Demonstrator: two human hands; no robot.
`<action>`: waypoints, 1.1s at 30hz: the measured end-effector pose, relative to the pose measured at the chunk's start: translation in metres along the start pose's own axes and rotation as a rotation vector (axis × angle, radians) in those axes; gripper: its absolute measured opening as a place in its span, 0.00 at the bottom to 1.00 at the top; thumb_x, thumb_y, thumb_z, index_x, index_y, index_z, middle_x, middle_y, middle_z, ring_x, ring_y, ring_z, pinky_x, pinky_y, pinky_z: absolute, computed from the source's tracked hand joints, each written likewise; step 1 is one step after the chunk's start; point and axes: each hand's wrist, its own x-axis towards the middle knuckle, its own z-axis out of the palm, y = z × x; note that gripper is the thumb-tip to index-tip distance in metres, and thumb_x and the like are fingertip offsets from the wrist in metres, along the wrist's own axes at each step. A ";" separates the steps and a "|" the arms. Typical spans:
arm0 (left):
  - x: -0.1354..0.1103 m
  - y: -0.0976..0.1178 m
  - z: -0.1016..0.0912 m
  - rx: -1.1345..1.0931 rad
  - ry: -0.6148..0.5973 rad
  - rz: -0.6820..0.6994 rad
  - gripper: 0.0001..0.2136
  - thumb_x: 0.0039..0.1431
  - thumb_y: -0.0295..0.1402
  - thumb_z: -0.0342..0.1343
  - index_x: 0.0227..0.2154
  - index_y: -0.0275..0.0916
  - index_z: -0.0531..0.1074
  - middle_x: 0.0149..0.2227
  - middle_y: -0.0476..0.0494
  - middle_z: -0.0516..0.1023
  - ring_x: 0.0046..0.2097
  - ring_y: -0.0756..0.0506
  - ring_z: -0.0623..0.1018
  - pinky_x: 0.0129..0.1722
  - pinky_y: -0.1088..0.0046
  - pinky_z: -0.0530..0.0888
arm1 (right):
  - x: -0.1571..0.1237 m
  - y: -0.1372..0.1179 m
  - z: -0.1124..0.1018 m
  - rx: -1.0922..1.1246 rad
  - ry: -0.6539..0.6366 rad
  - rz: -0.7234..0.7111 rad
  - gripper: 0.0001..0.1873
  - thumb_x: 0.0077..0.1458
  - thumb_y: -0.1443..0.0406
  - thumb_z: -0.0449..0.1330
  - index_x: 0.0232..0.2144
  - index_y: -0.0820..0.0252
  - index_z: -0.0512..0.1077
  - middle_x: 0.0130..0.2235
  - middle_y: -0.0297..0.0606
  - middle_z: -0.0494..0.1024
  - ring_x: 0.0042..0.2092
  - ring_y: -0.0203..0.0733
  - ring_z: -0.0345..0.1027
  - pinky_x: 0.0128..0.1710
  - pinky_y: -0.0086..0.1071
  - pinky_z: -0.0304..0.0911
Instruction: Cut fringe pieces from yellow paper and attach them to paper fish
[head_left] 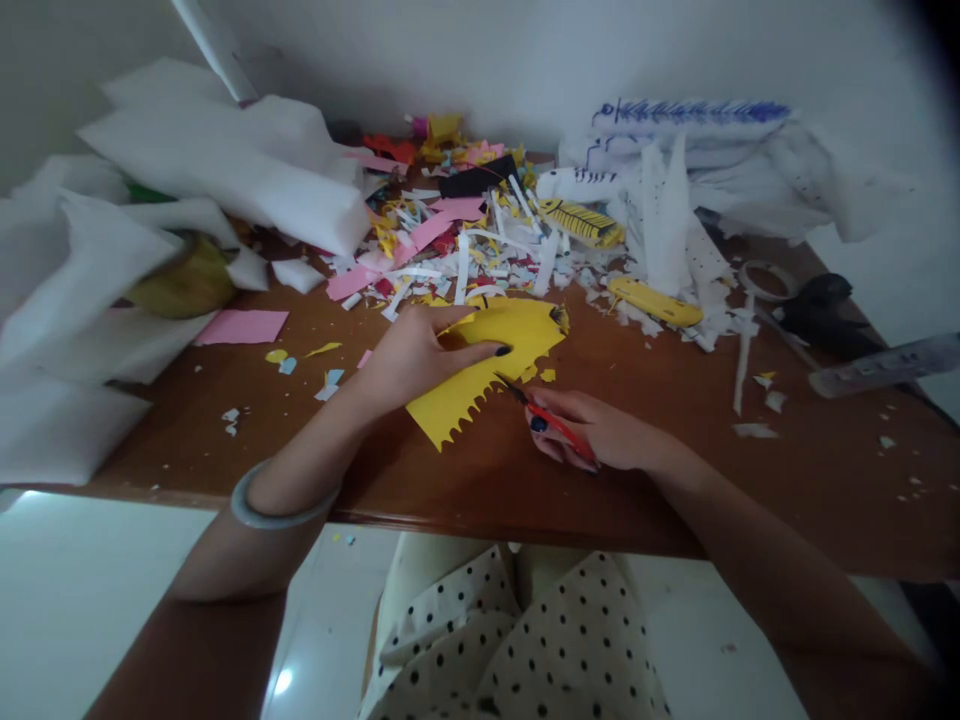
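My left hand [427,350] grips a sheet of yellow paper [510,335], its thumb lying across the top and the other fingers partly hidden beneath. A row of scalloped notches runs along the paper's near edge, and black marks show at its far right corner. In my right hand [581,430] is a small pair of scissors [551,420] with red handles. The dark blades point up and left, with their tips at the notched edge. Whether the blades are apart is too small to tell.
Paper scraps [480,265] in several colours heap up behind the hands. White foam-like packets [262,180] crowd the left. A yellow utility knife [655,302], a tape roll [766,281], a black object [821,305] and a clear plastic strip [885,366] lie rightward on the brown table [465,500].
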 end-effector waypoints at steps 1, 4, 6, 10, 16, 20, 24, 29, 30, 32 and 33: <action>0.000 -0.001 0.000 0.006 -0.010 0.000 0.18 0.50 0.45 0.66 0.35 0.34 0.79 0.25 0.47 0.76 0.25 0.50 0.72 0.21 0.78 0.67 | 0.000 0.000 0.000 0.004 -0.001 0.003 0.17 0.68 0.54 0.49 0.31 0.59 0.60 0.26 0.27 0.69 0.18 0.24 0.58 0.18 0.23 0.57; 0.000 -0.001 0.000 0.006 -0.034 0.018 0.17 0.51 0.44 0.65 0.34 0.34 0.78 0.26 0.46 0.76 0.25 0.50 0.72 0.21 0.78 0.66 | 0.000 -0.001 0.000 0.021 -0.015 -0.024 0.16 0.67 0.54 0.50 0.32 0.58 0.60 0.26 0.27 0.69 0.18 0.24 0.58 0.18 0.23 0.56; 0.000 0.001 0.001 -0.001 -0.032 0.034 0.15 0.51 0.43 0.65 0.33 0.34 0.78 0.27 0.46 0.77 0.26 0.50 0.73 0.22 0.78 0.67 | 0.000 -0.001 0.000 0.021 -0.018 -0.054 0.15 0.67 0.55 0.52 0.31 0.59 0.60 0.26 0.27 0.69 0.19 0.23 0.58 0.19 0.22 0.56; -0.002 0.005 0.002 -0.045 -0.015 0.035 0.14 0.53 0.43 0.64 0.31 0.35 0.77 0.25 0.48 0.77 0.24 0.51 0.71 0.20 0.79 0.65 | 0.001 0.000 0.002 0.051 0.005 -0.069 0.15 0.67 0.55 0.51 0.32 0.58 0.60 0.27 0.27 0.69 0.19 0.24 0.57 0.19 0.22 0.56; -0.006 0.005 0.008 -0.124 0.053 -0.034 0.14 0.55 0.43 0.63 0.31 0.35 0.76 0.26 0.47 0.77 0.25 0.51 0.73 0.19 0.80 0.67 | 0.004 0.004 0.006 0.132 0.063 -0.070 0.18 0.66 0.50 0.50 0.33 0.58 0.58 0.26 0.27 0.67 0.18 0.24 0.55 0.17 0.22 0.54; -0.009 0.008 0.012 -0.204 0.080 -0.095 0.15 0.56 0.45 0.62 0.34 0.36 0.76 0.27 0.47 0.78 0.25 0.50 0.75 0.19 0.80 0.69 | 0.006 0.007 0.008 0.201 0.071 -0.081 0.18 0.65 0.50 0.51 0.33 0.57 0.58 0.26 0.26 0.68 0.17 0.23 0.54 0.16 0.22 0.52; -0.010 0.011 0.014 -0.191 0.120 -0.109 0.15 0.56 0.45 0.62 0.36 0.36 0.76 0.28 0.47 0.78 0.25 0.50 0.75 0.20 0.80 0.70 | 0.007 0.009 0.009 0.230 0.065 -0.091 0.18 0.64 0.49 0.53 0.34 0.57 0.58 0.27 0.26 0.68 0.17 0.23 0.54 0.15 0.22 0.51; -0.012 0.008 0.016 -0.090 0.136 -0.091 0.16 0.58 0.47 0.59 0.34 0.37 0.75 0.28 0.46 0.79 0.28 0.48 0.77 0.24 0.79 0.73 | 0.007 0.011 0.009 0.291 0.074 -0.101 0.21 0.62 0.46 0.54 0.34 0.57 0.57 0.27 0.26 0.68 0.17 0.23 0.55 0.15 0.22 0.51; -0.012 0.008 0.017 -0.094 0.115 -0.100 0.16 0.58 0.47 0.59 0.35 0.37 0.75 0.28 0.46 0.79 0.29 0.47 0.77 0.24 0.78 0.73 | 0.007 0.011 0.008 0.300 0.088 -0.096 0.22 0.61 0.46 0.54 0.34 0.57 0.57 0.27 0.26 0.68 0.17 0.23 0.55 0.15 0.22 0.51; -0.012 0.008 0.016 -0.154 0.039 -0.137 0.18 0.56 0.48 0.60 0.37 0.37 0.75 0.29 0.44 0.80 0.29 0.45 0.79 0.24 0.75 0.75 | 0.007 0.012 0.006 0.316 0.105 -0.091 0.22 0.61 0.46 0.55 0.34 0.57 0.57 0.26 0.26 0.68 0.17 0.23 0.55 0.15 0.22 0.51; -0.011 0.008 0.016 -0.199 0.001 -0.159 0.19 0.54 0.48 0.62 0.38 0.37 0.75 0.30 0.43 0.80 0.30 0.45 0.80 0.24 0.74 0.76 | 0.007 0.013 0.004 0.322 0.106 -0.095 0.22 0.61 0.46 0.55 0.35 0.57 0.58 0.26 0.26 0.68 0.17 0.23 0.55 0.15 0.21 0.51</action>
